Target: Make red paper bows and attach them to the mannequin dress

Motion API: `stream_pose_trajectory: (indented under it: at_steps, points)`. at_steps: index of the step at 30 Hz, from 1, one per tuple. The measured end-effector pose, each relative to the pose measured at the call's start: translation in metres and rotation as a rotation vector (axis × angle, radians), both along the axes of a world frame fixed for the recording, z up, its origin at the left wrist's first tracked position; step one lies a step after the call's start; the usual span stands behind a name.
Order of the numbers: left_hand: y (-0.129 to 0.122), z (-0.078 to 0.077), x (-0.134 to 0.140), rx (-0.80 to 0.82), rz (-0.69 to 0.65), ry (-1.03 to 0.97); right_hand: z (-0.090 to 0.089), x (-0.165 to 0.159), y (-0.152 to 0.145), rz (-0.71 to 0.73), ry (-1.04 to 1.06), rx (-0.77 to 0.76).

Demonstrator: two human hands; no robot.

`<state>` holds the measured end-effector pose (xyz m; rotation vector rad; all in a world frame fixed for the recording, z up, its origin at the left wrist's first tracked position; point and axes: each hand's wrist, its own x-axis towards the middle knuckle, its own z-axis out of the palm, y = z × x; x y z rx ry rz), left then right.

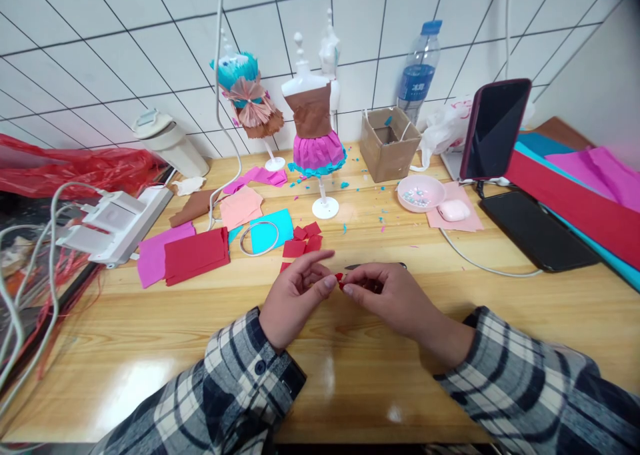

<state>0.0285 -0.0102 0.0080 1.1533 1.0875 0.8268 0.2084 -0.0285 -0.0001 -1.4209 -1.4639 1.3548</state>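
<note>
Between my two hands is a small piece of red paper [340, 278], pinched and slightly crumpled. My left hand [299, 293] grips it with thumb and a finger, while its index finger stretches out above. From the other side, my right hand [393, 295] pinches the same piece with the fingertips. Just beyond the left hand lie several cut red paper squares [295, 248]. A dark, thin tool [354, 266] is partly hidden behind the right hand. Farther back stands a small white dress form [309, 85] with a brown paper bodice and a magenta skirt edged in turquoise.
A second decorated form [247, 95] stands behind, left. Red sheets [197, 256], a turquoise sheet [280, 231] and a metal ring [259, 239] lie left. Rightward are a cardboard box [385, 151], a pink bowl [420, 205], a propped phone [495, 131] and a dark tablet-like device [540, 231]. Cables run left.
</note>
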Motion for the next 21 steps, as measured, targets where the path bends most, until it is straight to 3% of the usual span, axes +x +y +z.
stream_pose_trajectory:
  at_steps: [3, 7, 13, 21]
  points:
    - [0.0004, 0.0000, 0.0006, -0.040, -0.027, -0.037, -0.0005, 0.0007, 0.0003, -0.040, 0.024, 0.024]
    - [0.0001, -0.0018, 0.0037, -0.021, -0.086, 0.102, -0.0025, 0.0008, -0.0003, -0.080, -0.026, 0.080]
    - [0.0014, -0.0049, 0.0027, 0.128, -0.008, 0.286, -0.0033, 0.0000, -0.0012, -0.076, -0.122, 0.118]
    - [0.0020, -0.0050, 0.0024, 0.146, -0.035, 0.315, -0.0043, 0.0003, -0.0005, -0.059, -0.152, 0.109]
